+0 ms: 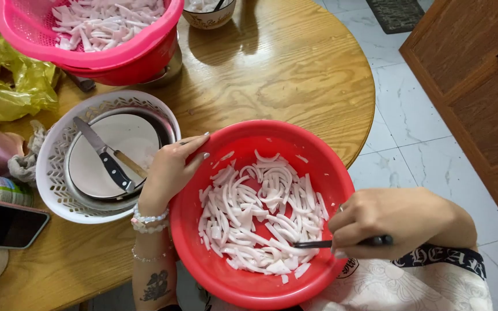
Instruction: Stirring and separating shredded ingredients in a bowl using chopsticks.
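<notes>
A red plastic basin (324, 167) sits at the table's near edge, holding several thin white curved strips (260, 213). My left hand (171, 170) rests on the basin's left rim, fingers together, with bead bracelets on the wrist. My right hand (387, 222) is closed around a dark-handled knife (341, 242) whose blade points left into the strips at the basin's lower right.
A white lattice basket (53, 173) left of the basin holds a metal dish with a black-handled knife (106, 156). A pink colander (87, 52) of white strips stands at the back. A phone (4, 222), yellow bag (7, 80) and small bowl (208, 17) lie around. Tiled floor at right.
</notes>
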